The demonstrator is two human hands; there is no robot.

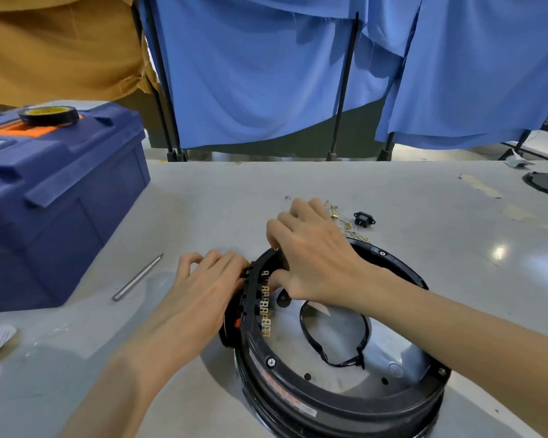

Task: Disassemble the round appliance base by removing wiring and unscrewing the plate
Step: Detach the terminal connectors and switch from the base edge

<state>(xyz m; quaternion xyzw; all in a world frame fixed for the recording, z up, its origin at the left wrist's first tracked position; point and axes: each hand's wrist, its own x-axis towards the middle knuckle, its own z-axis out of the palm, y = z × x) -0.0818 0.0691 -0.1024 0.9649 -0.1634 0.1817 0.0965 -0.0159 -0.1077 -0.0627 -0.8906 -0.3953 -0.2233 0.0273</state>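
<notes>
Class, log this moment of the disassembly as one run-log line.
left hand: against base, outside | right hand: grips base rim by terminal strip | loose wires: on table | black cable: inside base

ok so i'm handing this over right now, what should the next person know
Left hand holds the base at its outer left side. Right hand grips the rim above the terminals.
Done: some wires and a socket lie on the table behind.
Left: black cable inside, rim screw in place.
Tool lies left of the base.
</notes>
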